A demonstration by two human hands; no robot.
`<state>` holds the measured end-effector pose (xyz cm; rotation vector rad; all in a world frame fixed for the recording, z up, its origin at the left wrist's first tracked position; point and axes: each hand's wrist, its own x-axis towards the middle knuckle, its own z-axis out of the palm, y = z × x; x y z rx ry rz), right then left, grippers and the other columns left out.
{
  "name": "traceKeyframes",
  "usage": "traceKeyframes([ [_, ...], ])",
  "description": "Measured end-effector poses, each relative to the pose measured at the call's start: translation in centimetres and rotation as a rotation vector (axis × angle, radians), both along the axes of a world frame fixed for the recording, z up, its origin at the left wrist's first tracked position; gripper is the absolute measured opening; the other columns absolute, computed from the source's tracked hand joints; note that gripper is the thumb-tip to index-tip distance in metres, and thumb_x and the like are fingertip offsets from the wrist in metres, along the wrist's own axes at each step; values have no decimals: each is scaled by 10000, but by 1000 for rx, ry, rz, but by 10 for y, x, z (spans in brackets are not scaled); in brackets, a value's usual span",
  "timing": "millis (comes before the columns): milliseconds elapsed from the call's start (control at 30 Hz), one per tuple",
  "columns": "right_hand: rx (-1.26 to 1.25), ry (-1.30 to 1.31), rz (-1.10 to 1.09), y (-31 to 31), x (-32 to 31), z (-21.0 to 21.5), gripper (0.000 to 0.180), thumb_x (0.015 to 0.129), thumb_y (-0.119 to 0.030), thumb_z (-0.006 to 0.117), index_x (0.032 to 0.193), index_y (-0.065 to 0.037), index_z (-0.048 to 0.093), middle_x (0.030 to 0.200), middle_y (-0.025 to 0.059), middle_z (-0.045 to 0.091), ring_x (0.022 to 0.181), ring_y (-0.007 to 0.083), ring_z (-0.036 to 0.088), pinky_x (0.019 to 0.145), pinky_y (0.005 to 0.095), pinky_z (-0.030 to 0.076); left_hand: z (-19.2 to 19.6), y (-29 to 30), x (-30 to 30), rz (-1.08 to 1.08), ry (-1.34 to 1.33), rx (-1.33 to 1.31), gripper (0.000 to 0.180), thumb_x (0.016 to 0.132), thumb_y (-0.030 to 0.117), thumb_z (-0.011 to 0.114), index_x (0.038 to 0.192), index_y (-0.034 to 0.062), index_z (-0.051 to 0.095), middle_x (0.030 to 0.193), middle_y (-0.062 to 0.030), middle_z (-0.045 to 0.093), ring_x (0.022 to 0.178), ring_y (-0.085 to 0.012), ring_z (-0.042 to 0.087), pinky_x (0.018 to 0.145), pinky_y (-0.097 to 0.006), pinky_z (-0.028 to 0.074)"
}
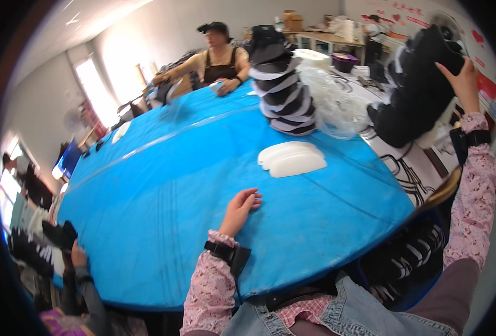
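Note:
My left hand (241,211) hovers over or rests on the blue-covered table (164,224), empty, its fingers loosely bent. To its upper right lie several white curved visor-shaped pieces (291,159), overlapping. My right hand (464,81) is raised at the far right, thumb and fingers around the upper part of a tall leaning stack of black caps (419,89); its fingertips are partly hidden. Another stack, of black caps with white or grey brims (284,92), stands beyond the white pieces. Clear plastic bags (335,103) lie beside that stack.
Across the table sits a person in a dark cap (217,53), a hand on a small pale thing. At the lower left, another person's hand (79,255) is at a black cap (61,234). A blue bin of dark caps (408,260) stands below the table's right edge.

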<state>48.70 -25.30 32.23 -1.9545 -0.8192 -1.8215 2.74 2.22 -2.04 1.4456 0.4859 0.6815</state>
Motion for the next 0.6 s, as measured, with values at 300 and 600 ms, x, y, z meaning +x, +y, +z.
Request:
traceKeyframes([
  [300, 41, 220, 3, 38, 120, 52, 942, 653, -607, 661, 1336, -112, 240, 1202, 306, 426, 1105, 444, 423, 929, 452, 380, 1, -2, -20, 23, 50, 24, 318, 937, 169, 436, 1197, -11, 463, 1075, -106, 563, 952, -146, 559, 830, -259, 460],
  [600, -39, 110, 265, 0, 105, 44, 868, 651, -485, 737, 1219, 79, 400, 1183, 253, 485, 1096, 332, 503, 932, 378, 403, -3, 3, 1, 24, 56, 6, 299, 924, 159, 467, 1162, -22, 489, 1048, -122, 582, 904, -156, 581, 786, -259, 475],
])
